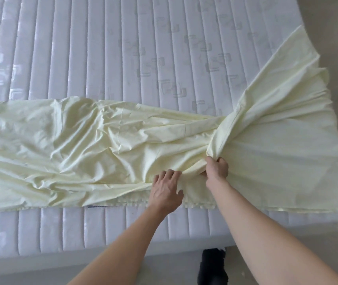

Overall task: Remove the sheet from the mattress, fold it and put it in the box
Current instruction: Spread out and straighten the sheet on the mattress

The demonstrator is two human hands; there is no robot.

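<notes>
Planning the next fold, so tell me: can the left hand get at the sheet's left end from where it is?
Probably not. The left hand rests mid-sheet, and the left end runs out of the picture, likely beyond arm's reach without stepping sideways.

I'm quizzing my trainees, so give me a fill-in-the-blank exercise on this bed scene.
1. The pale yellow sheet lies across the quilted ____.
2. The right hand grips a gathered fold of the ____.
3. The left hand rests on the sheet with its fingers ____.

Missing words: mattress; sheet; spread
</notes>
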